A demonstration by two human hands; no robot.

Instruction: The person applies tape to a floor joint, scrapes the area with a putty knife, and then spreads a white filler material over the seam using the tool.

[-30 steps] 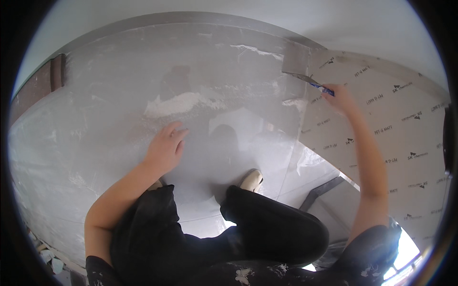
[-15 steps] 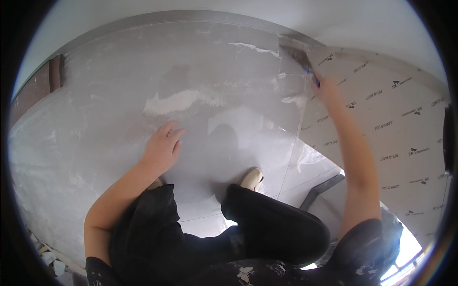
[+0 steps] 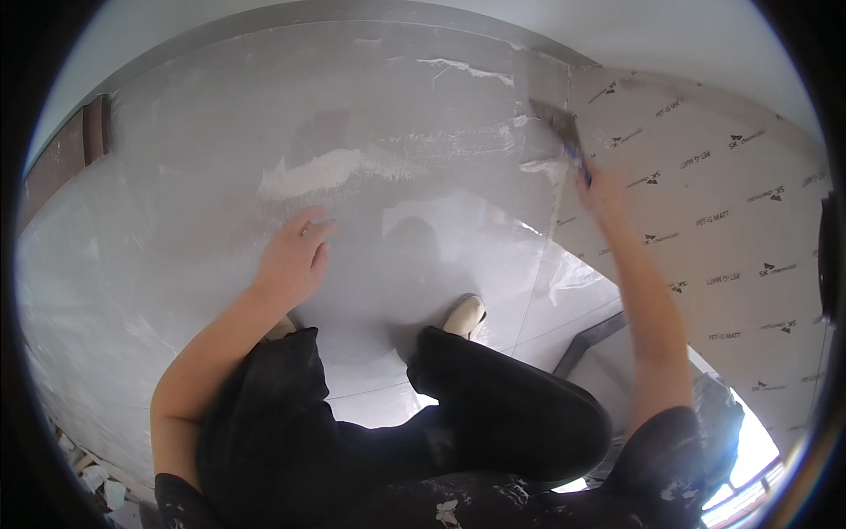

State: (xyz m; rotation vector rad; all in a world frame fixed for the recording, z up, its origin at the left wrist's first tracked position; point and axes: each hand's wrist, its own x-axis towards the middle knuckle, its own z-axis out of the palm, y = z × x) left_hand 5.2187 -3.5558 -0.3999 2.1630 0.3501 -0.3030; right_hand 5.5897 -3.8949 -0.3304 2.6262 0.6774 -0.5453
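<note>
My right hand point(image 3: 602, 192) is closed on the blue handle of a brush point(image 3: 559, 125) with a broad dark head, smeared by motion. Its head is over the grey floor point(image 3: 352, 264), close to the seam with the printed sheet point(image 3: 705, 185) on the right. Beside the brush run white, dusty streaks point(image 3: 539, 166). My left hand point(image 3: 295, 256) hovers or rests above the floor left of the middle, its fingers loosely bent and apart, with nothing in them. Just beyond it lies a pale white patch point(image 3: 308, 174).
A grey skirting point(image 3: 370, 12) follows the far wall, and a brown frame base point(image 3: 72, 163) stands at the left. My shoe point(image 3: 465, 316) and bent knees are near. A dark angled strip point(image 3: 586, 342) and torn clear film point(image 3: 573, 275) lie right of them. White scraps point(image 3: 104, 485) are at the lower left.
My right hand has drawn the brush a little nearer to me along the seam. My left hand has shifted slightly left and away, still empty. The whole view has tilted a little.
</note>
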